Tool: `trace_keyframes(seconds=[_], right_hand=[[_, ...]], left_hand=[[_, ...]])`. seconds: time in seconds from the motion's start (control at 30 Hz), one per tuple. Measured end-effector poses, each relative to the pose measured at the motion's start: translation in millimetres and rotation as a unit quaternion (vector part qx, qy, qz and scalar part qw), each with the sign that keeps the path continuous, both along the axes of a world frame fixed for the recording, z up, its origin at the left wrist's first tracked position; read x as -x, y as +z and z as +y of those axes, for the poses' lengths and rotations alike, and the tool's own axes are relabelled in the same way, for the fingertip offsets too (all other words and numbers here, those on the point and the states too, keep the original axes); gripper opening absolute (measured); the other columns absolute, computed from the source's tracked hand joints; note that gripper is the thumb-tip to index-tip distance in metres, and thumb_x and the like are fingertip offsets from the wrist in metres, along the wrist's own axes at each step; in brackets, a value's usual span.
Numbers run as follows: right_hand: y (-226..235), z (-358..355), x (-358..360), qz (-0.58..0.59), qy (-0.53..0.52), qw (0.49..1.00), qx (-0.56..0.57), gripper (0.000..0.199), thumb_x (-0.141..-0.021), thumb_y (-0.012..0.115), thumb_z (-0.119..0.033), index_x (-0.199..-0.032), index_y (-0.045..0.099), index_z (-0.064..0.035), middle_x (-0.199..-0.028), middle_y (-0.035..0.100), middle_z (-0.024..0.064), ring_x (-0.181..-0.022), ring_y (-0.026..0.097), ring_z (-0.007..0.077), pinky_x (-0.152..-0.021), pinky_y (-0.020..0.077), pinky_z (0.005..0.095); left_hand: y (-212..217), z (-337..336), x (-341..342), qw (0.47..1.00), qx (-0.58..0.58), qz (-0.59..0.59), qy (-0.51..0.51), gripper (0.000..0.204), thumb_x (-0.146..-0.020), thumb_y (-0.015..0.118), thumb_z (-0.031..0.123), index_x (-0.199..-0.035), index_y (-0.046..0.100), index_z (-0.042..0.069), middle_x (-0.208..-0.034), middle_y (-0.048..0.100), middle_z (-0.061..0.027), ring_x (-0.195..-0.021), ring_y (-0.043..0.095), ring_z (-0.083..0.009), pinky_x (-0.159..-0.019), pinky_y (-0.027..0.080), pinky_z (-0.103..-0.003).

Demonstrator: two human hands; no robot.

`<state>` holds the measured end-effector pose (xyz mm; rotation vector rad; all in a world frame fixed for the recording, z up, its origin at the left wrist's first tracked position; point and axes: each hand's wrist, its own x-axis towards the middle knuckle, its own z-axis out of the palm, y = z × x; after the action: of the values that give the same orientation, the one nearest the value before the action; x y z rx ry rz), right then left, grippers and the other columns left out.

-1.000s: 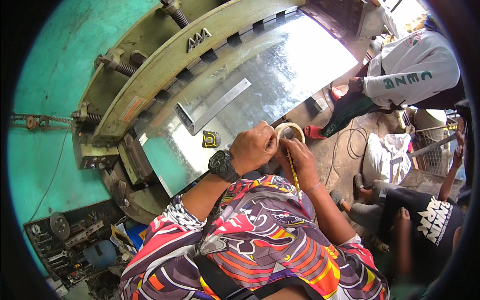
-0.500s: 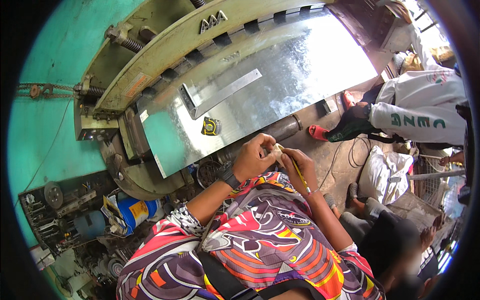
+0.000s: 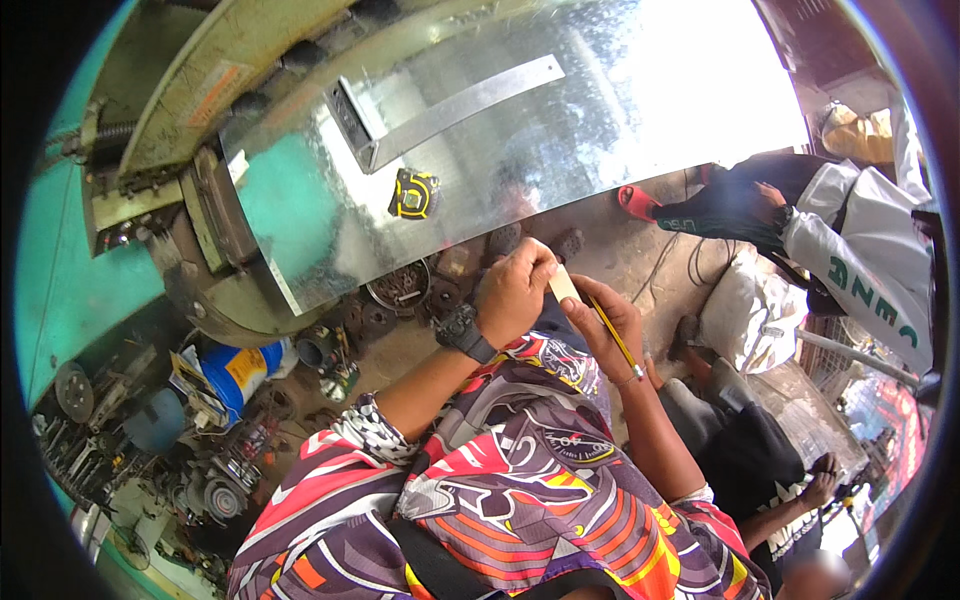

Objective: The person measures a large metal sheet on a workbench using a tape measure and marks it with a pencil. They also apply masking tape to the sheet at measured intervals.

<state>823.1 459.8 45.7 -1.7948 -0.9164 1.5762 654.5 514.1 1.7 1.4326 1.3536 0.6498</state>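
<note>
Metal sheeting forms a shiny surface [image 3: 500,155] beyond the person, in front of whom the left hand [image 3: 513,292] and right hand [image 3: 608,325] are both clamped on a cream-coloured piece [image 3: 563,286] between them, with a yellow pencil [image 3: 613,335] also in the right. Farther out, a black-and-yellow tape measure [image 3: 413,194] lies on the surface, near a metal square [image 3: 465,108].

Bright daylight, strongest upper right of the fingers [image 3: 538,264], which look fairly sharp. Metal sheet [image 3: 575,140] beyond them blows out white up-right, mirror-like reflections up-left. Clutter [image 3: 218,495] below-left of fingers dim. Fisheye bends edges, black rim around. Co-worker's head [image 3: 818,577], far below-right, blurred.
</note>
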Motion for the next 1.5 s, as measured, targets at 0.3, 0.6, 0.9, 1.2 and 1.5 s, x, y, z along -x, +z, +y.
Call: trace_keyframes(seconds=[0.3,0.6,0.9,1.2,1.5], right_hand=[[-3,5,25,-0.016,0.111,0.992,0.051,0.028,-0.096,0.078,-0.029,-0.096,0.072,-0.002,-0.077,0.066,0.0005,-0.07,0.06,0.0066,-0.062,0.0478,0.027],[-27,-10,42,-0.03,0.081,0.986,0.143,0.036,-0.101,0.072,-0.033,-0.087,0.069,-0.0004,-0.068,0.067,0.0026,-0.057,0.057,0.0058,-0.05,0.0423,0.0243],[-48,-45,14,-0.011,0.092,0.977,0.192,0.038,-0.101,0.072,-0.036,-0.088,0.069,0.0001,-0.069,0.069,0.0056,-0.058,0.058,0.0077,-0.051,0.0422,0.0255],[-71,-85,-25,-0.109,0.205,0.955,0.187,0.034,-0.102,0.072,-0.031,-0.09,0.071,0.0011,-0.074,0.069,0.0038,-0.064,0.058,0.0091,-0.056,0.0453,0.0281],[-82,-66,-10,-0.095,0.272,0.935,0.21,0.04,-0.103,0.069,-0.037,-0.089,0.07,-0.0003,-0.073,0.065,0.0023,-0.064,0.057,0.009,-0.057,0.0451,0.0281]], left_hand=[[-38,-20,44,0.982,0.163,-0.087,0.041,0.01,-0.103,0.062,0.012,-0.104,0.062,0.002,-0.091,0.068,-0.0066,-0.089,0.064,-0.0121,-0.083,0.051,-0.031],[-68,-42,66,0.986,0.103,-0.067,0.113,0.009,-0.098,0.066,0.011,-0.098,0.061,0.004,-0.081,0.069,-0.0161,-0.077,0.072,-0.035,-0.067,0.053,-0.043],[-88,-83,69,0.996,0.048,-0.071,0.026,0.011,-0.098,0.067,0.014,-0.1,0.064,0.003,-0.085,0.071,-0.0132,-0.083,0.071,-0.0285,-0.083,0.054,-0.039],[-70,-121,39,0.957,0.223,-0.167,0.08,0.014,-0.091,0.072,0.006,-0.101,0.066,-0.001,-0.088,0.072,-0.0123,-0.084,0.071,-0.0229,-0.078,0.054,-0.036],[-91,-117,58,0.954,0.241,-0.141,0.111,0.019,-0.096,0.069,0.017,-0.105,0.071,0.0,-0.103,0.074,-0.0112,-0.095,0.069,-0.0186,-0.09,0.052,-0.034]])
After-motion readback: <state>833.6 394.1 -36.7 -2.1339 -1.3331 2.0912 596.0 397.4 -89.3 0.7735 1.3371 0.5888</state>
